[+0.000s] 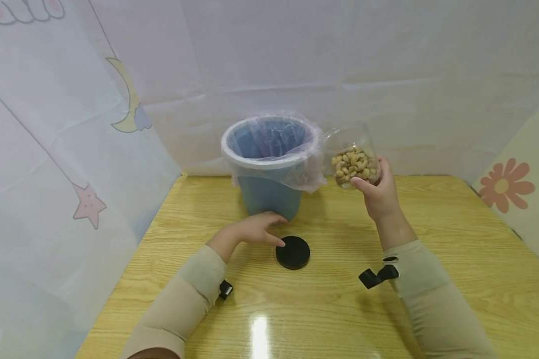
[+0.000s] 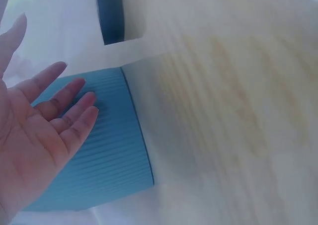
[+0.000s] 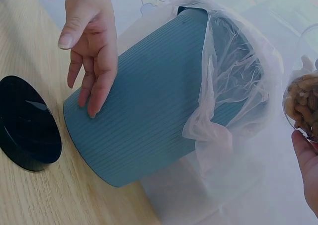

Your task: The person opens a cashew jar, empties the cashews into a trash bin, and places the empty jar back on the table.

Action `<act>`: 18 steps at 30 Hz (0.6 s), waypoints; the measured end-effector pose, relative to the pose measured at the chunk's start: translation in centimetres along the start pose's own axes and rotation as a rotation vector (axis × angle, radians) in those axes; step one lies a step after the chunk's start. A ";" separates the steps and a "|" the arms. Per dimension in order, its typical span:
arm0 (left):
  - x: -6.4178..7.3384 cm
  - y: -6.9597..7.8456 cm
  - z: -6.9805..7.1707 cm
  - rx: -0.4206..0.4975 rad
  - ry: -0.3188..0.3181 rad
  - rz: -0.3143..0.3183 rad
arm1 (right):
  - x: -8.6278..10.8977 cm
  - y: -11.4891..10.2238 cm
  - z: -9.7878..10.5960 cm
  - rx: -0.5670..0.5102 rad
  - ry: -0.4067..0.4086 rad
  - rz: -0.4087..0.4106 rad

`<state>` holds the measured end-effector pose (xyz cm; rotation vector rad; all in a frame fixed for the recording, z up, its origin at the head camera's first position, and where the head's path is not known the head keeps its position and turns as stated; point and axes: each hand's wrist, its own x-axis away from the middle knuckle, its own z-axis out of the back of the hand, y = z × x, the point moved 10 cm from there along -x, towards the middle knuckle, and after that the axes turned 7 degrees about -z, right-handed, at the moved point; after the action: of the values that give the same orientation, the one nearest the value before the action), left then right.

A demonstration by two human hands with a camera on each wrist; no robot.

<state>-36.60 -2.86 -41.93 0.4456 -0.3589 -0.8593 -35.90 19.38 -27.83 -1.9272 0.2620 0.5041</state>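
Note:
My right hand [image 1: 382, 192] grips a clear plastic jar [image 1: 348, 137] partly filled with cashews [image 1: 354, 163]. The jar is held up to the right of a blue trash can [image 1: 269, 192], its mouth tilted up toward the can. In the right wrist view the cashews [image 3: 303, 103] show at the right edge. My left hand [image 1: 256, 228] is open with fingers spread, in front of the can's base. A round black lid [image 1: 293, 253] lies flat on the table, just beside the left thumb. In the left wrist view, the palm of the left hand [image 2: 37, 130] holds nothing.
A thin translucent pink bag [image 1: 307, 172] lines the can and hangs over its rim. The wooden table [image 1: 341, 319] ends at a pale wall covering [image 1: 413, 99] close behind the can. A black wrist strap piece [image 1: 378, 275] sticks out from the right sleeve.

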 end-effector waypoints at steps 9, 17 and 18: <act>1.3 0.1 1.8 0.086 0.069 -0.015 | -0.6 -0.4 -0.3 -0.011 0.018 0.016; 3.0 -0.1 4.3 0.200 0.189 -0.013 | -1.3 -0.6 -0.6 0.021 0.034 0.006; 3.3 -0.2 4.8 0.224 0.208 -0.013 | -1.3 -0.6 -0.6 0.021 0.032 0.008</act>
<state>-36.99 -6.64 -37.56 0.7397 -0.2614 -0.7806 -36.69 19.04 -26.52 -1.9155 0.2947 0.4742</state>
